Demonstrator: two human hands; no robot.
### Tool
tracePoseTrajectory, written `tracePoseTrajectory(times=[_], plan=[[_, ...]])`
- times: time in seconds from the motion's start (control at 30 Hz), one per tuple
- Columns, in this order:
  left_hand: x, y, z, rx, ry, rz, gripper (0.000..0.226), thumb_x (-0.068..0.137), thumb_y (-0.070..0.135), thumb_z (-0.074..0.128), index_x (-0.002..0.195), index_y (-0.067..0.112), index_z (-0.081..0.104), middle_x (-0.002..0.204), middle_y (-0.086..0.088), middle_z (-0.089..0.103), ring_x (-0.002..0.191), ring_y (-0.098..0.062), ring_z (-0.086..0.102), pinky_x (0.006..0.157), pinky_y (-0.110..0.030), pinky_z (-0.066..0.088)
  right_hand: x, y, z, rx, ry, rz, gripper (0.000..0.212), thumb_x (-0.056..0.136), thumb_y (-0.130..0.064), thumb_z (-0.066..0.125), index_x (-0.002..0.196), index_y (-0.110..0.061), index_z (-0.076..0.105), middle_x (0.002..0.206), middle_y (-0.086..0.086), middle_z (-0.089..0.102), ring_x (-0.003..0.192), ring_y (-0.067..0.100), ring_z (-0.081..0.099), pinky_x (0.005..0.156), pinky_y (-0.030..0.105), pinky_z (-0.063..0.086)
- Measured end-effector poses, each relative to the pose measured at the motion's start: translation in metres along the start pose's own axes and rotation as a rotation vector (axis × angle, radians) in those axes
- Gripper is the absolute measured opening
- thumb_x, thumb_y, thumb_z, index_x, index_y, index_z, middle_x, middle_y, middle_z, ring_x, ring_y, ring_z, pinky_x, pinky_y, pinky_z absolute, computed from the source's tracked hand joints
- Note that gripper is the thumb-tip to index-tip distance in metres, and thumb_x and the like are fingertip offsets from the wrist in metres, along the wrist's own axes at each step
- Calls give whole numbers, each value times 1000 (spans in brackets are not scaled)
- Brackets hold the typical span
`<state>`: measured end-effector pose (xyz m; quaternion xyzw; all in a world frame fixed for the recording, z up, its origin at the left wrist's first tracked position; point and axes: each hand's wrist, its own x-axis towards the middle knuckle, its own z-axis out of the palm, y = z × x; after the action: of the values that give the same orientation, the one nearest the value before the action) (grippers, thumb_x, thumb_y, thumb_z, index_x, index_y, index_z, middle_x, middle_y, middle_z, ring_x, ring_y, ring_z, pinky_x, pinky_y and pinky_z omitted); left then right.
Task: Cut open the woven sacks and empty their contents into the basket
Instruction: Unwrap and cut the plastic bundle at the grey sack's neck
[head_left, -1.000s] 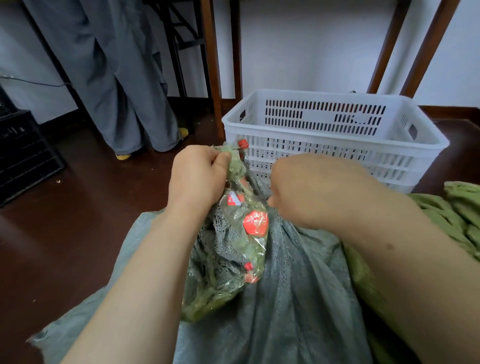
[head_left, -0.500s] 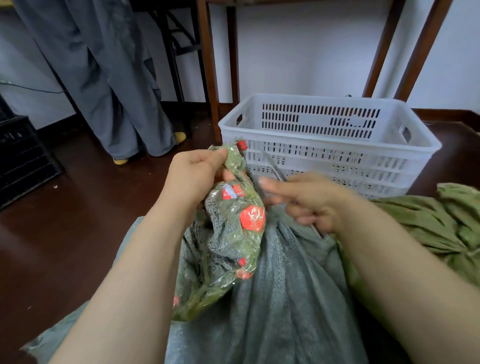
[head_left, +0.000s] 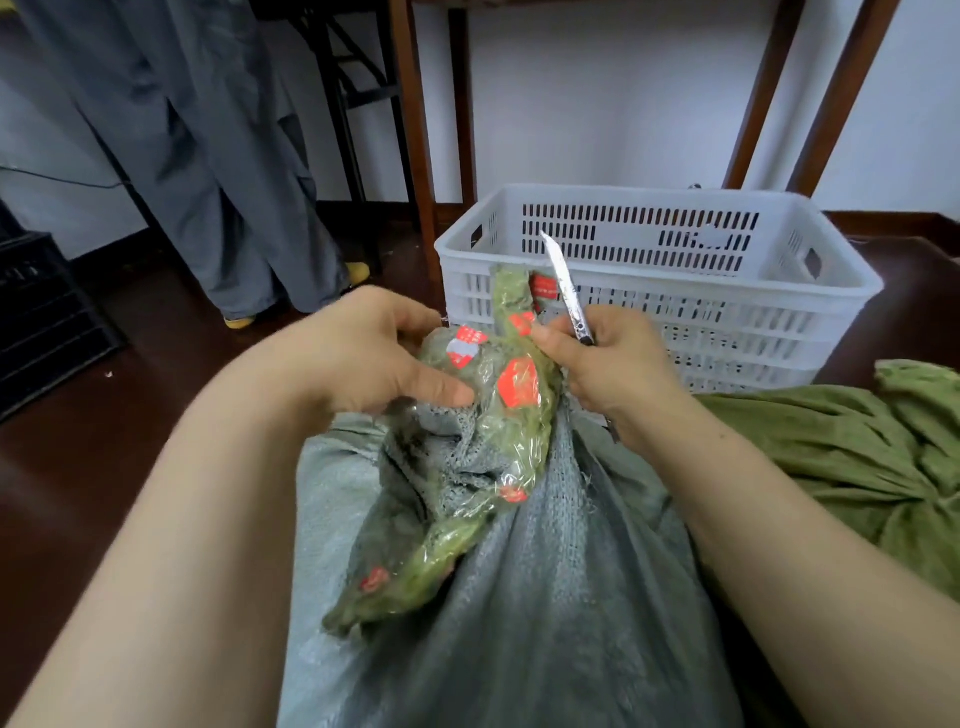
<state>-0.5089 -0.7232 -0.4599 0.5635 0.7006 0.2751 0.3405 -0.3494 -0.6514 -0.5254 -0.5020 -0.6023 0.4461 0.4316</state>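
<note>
Two grips before the basket (head_left: 727, 322): my left grip (head_left: 384, 358) bunches the sack neck (head_left: 511, 395) steady for cutting; right grip (head_left: 613, 364) clutches the knife (head_left: 563, 286), blade up.

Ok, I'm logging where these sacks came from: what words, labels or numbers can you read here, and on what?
No text can be read.
Red stickers on the taped sack neck: print blurred, unreadable.
Red tag at the neck's top: unreadable.
White basket: smeared patch on its far wall, nothing legible.
Knife: no marking visible.
</note>
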Motion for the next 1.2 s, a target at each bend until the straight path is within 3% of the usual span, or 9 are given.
tracePoseTrajectory(times=[0.13, 0.2, 0.3, 0.5, 0.67, 0.77, 0.83, 0.97, 1.2], plan=[[1, 14, -4, -72, 191, 115, 48, 78, 14, 77, 122, 10, 59, 86, -2, 68, 49, -13, 65, 61, -33, 59, 3, -1, 6, -85, 14, -131, 16, 85, -24, 70, 75, -15, 62, 63, -5, 56, 55, 7, 48, 60, 24, 42], [3, 19, 6, -99, 146, 133, 38, 77, 24, 78, 109, 11, 63, 92, -3, 69, 54, -17, 68, 57, -32, 60, 3, -3, 12, -115, 18, -194, 14, 84, -26, 70, 76, -16, 65, 67, -3, 62, 62, 10, 54, 63, 27, 44], [10, 14, 24, -9, 37, 93, 18, 75, 19, 81, 82, 13, 65, 64, -3, 68, 37, -8, 55, 36, -18, 44, 4, -2, 17, -101, 42, -236, 19, 83, -24, 72, 68, -22, 60, 66, -5, 61, 63, 10, 55, 65, 29, 46], [24, -2, 28, 68, -7, -12, 30, 67, 32, 85, 67, 13, 62, 33, 10, 46, 27, -6, 35, 36, -13, 33, 3, 7, 15, -20, 29, -165, 18, 83, -19, 72, 69, -20, 60, 63, -8, 57, 59, 5, 52, 66, 26, 48], [24, -14, 37, -251, -133, -94, 21, 73, 22, 80, 80, 6, 68, 64, 1, 67, 47, -3, 62, 35, -10, 39, 10, 7, 4, -55, -82, 6, 22, 83, -27, 72, 81, -7, 64, 52, -8, 49, 30, -1, 36, 38, 14, 28], [27, -22, 37, -378, -155, -37, 4, 77, 7, 75, 76, 6, 70, 70, -9, 66, 38, -4, 53, 36, -12, 41, 7, -8, -6, -100, -136, 66, 46, 86, -45, 63, 101, -1, 63, 77, 7, 54, 40, 6, 33, 41, 20, 26], [33, -26, 40, -343, -82, 0, 9, 75, 0, 76, 73, 4, 68, 63, -11, 60, 31, -7, 41, 33, -12, 34, 4, -23, -16, -185, -139, 52, 33, 94, -39, 55, 102, -8, 62, 87, 7, 54, 49, 10, 35, 44, 23, 28], [38, -27, 44, -250, 74, 27, 15, 76, -9, 68, 72, 3, 61, 54, -12, 55, 28, -10, 32, 33, -11, 24, -3, -45, -34, -430, -301, 23, 27, 100, -29, 46, 93, -13, 66, 74, 5, 50, 52, 13, 39, 41, 20, 28], [37, -25, 39, -131, 224, 99, 39, 86, 40, 64, 69, 5, 59, 48, -9, 46, 32, -13, 35, 33, -14, 27, -10, -43, -24, -454, -410, 70, 17, 100, -13, 40, 97, -11, 56, 65, 11, 48, 42, 15, 37, 36, 18, 28]])
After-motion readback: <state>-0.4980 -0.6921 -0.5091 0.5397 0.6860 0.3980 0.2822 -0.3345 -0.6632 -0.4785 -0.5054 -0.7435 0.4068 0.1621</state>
